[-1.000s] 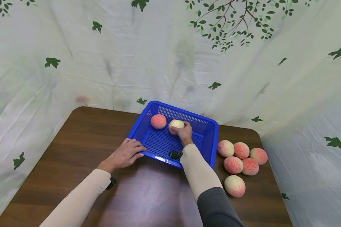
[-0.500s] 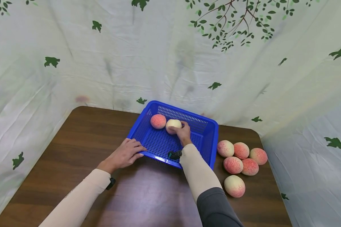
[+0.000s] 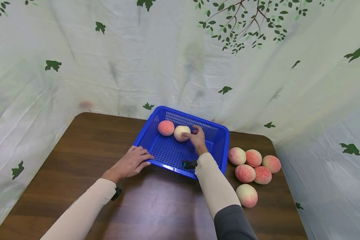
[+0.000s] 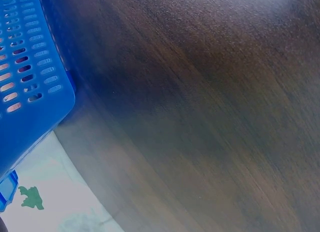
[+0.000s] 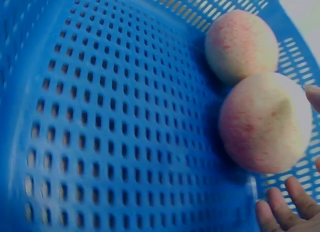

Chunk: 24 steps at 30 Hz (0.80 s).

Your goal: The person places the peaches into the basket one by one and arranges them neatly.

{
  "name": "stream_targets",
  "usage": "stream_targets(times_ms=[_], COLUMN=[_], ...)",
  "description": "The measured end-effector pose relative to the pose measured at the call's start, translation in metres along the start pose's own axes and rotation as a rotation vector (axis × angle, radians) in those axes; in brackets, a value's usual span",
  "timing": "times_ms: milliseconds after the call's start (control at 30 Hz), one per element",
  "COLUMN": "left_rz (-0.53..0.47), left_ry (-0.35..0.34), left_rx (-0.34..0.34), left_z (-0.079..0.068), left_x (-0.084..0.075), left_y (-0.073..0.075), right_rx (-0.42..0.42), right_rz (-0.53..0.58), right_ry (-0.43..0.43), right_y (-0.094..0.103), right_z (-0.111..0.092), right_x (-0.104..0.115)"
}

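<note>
My left hand [image 3: 133, 162] holds the front left corner of a blue plastic basket [image 3: 156, 162], its fingers laid over the rim. Inside the basket, a pale peach [image 3: 181, 133] sits right beside a redder peach [image 3: 166, 128], toward the back left. My right hand [image 3: 197, 137] is over the basket at the pale peach's right side, thumb and fingers spread. In the right wrist view, the fingers [image 5: 295, 199] stand apart from the pale peach [image 5: 265, 123], and the redder peach [image 5: 241, 46] lies behind it. The left wrist view shows the basket's outer wall [image 4: 30, 67].
Several peaches [image 3: 245, 173] lie in a cluster on the brown wooden table [image 3: 87, 143] to the right of the basket, with a paler peach [image 3: 247, 195] nearer the front. A white cloth [image 3: 168, 66] printed with leaves hangs behind the table and along its sides.
My right hand has moved the pale peach left, next to the redder one, then let go and drawn slightly right with its fingers spread. The left hand has stayed at the rim.
</note>
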State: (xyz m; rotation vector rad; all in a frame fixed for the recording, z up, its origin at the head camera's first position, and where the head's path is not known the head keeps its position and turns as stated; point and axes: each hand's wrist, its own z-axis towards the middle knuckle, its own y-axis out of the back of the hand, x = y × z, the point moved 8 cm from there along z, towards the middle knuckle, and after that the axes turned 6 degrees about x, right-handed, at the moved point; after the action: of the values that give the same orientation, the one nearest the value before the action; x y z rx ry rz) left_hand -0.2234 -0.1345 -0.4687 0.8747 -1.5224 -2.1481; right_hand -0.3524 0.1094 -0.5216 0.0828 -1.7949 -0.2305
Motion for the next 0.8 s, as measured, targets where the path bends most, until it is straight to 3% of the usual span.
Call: stream_targets(times_ms=[433,800], left_rz=[0.011,-0.008], left_ry=[0.0,0.012], left_rx=[-0.005,0.007], left_z=[-0.001,0.002], left_x=[-0.001,-0.001], left_y=[0.0,0.001], right_rx=[0.098,0.167], right_rz=[-0.023,0.121], right_ry=[0.013,0.071], right_y=[0.029,0.061], right_z=[-0.024,-0.046], right_x=[0.026,0.042])
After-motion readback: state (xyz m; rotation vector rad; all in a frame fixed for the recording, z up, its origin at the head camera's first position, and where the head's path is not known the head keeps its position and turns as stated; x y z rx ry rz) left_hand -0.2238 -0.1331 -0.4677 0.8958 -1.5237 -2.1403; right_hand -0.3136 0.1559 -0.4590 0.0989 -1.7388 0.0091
